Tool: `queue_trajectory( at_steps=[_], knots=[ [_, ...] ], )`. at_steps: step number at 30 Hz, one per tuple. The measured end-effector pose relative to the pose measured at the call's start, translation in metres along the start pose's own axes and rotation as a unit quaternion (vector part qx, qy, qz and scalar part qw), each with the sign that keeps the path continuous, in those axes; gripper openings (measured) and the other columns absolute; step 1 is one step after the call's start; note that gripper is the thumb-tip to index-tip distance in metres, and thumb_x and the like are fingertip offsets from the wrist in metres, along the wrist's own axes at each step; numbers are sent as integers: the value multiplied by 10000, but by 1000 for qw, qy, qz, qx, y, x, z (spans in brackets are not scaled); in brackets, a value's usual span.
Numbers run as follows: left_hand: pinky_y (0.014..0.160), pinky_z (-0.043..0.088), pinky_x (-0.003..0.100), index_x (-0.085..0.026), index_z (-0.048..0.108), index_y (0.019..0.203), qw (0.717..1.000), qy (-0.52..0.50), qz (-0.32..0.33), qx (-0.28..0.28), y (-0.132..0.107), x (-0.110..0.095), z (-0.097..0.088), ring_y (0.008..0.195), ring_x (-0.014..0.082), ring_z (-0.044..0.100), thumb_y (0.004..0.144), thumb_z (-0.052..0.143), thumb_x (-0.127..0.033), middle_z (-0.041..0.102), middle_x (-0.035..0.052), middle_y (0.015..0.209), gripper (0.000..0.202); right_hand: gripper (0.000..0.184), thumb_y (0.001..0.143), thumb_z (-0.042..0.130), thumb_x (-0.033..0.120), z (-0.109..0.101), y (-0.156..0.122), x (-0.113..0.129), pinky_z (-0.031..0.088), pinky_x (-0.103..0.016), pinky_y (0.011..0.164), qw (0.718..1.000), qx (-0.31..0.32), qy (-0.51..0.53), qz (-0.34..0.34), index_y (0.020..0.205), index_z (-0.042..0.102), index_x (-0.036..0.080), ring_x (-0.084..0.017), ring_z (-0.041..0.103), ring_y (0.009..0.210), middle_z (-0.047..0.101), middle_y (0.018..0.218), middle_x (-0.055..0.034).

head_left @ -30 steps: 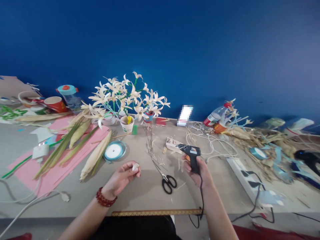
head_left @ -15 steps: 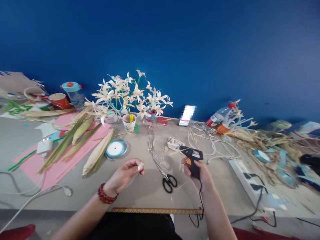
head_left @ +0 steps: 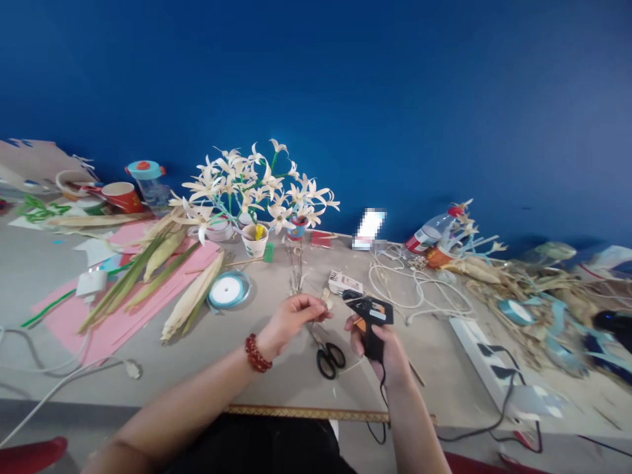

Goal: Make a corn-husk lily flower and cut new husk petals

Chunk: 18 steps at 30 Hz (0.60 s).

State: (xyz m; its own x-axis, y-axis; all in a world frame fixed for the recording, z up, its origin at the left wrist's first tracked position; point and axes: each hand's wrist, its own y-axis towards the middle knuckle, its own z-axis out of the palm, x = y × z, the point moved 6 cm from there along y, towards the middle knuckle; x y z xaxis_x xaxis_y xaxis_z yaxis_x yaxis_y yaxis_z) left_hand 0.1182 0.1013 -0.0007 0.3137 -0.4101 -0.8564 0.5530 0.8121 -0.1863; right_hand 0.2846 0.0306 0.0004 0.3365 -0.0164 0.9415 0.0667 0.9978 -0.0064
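Observation:
My right hand (head_left: 391, 352) is wrapped round the grip of a black glue gun (head_left: 380, 312), its nozzle pointing left and its cord hanging down. A small cream petal-like piece (head_left: 327, 301) is pinched in the fingertips of my left hand (head_left: 296, 320). That piece is close to the nozzle; whether they touch I cannot tell. Below and between my hands lie black-handled scissors (head_left: 330, 360), blades partly hidden by my left hand. A small printed box (head_left: 344, 282) sits just behind the nozzle. Thin wires (head_left: 295, 280) lie behind my left hand.
Cream husk flowers (head_left: 247, 184) stand in cups at the back. On the left, corn husks (head_left: 148, 280) lie on pink paper (head_left: 69, 332) near a ribbon spool (head_left: 228, 289). To the right are a white power strip (head_left: 481, 359), cables, a bottle (head_left: 429, 236) and dried husks (head_left: 533, 283).
My left hand has moved right and slightly up, carrying the small cream piece to the nozzle. The glue gun in my right hand has shifted slightly left.

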Motion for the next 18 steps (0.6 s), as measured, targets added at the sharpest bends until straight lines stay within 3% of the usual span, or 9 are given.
queue_trajectory(
  at_steps=[3, 8, 11, 14, 18],
  knots=[
    [852, 481, 302, -148, 681, 761, 1000, 5, 7, -18, -1, 4, -4, 837, 189, 695, 732, 788, -391, 739, 54, 781, 268, 278, 824, 599, 390, -7, 0, 2, 316, -278, 470, 999, -26, -19, -16, 882, 700, 138, -118, 489, 468, 687, 849, -83],
    [900, 478, 316, -163, 678, 812, 996, 71, 20, -41, -17, -8, -35, 899, 205, 698, 787, 736, -384, 764, 69, 850, 229, 249, 827, 582, 368, -28, -1, 6, 340, -273, 479, 997, -72, -23, -23, 895, 695, 157, -121, 498, 485, 688, 860, -70],
    [899, 484, 336, -170, 691, 841, 982, 175, 54, -50, -35, -29, -59, 901, 219, 690, 826, 690, -391, 762, 79, 882, 221, 265, 818, 583, 392, -36, -1, 4, 326, -270, 460, 997, -73, -16, -14, 887, 689, 159, -123, 486, 470, 695, 849, -77],
    [911, 480, 332, -180, 698, 785, 952, 282, 94, -67, -59, -55, -86, 1029, 248, 657, 857, 648, -363, 748, 98, 1004, 203, 267, 825, 578, 390, -39, 0, -2, 328, -273, 454, 998, -68, -11, -3, 910, 685, 161, -131, 486, 474, 698, 851, -83],
    [832, 512, 303, -204, 727, 803, 910, 397, 92, -72, -108, -83, -134, 949, 240, 672, 830, 677, -338, 741, 85, 1073, 145, 273, 834, 578, 386, -39, 3, -8, 347, -287, 460, 998, -56, -23, 9, 927, 686, 153, -144, 497, 490, 696, 876, -98]
  ],
)
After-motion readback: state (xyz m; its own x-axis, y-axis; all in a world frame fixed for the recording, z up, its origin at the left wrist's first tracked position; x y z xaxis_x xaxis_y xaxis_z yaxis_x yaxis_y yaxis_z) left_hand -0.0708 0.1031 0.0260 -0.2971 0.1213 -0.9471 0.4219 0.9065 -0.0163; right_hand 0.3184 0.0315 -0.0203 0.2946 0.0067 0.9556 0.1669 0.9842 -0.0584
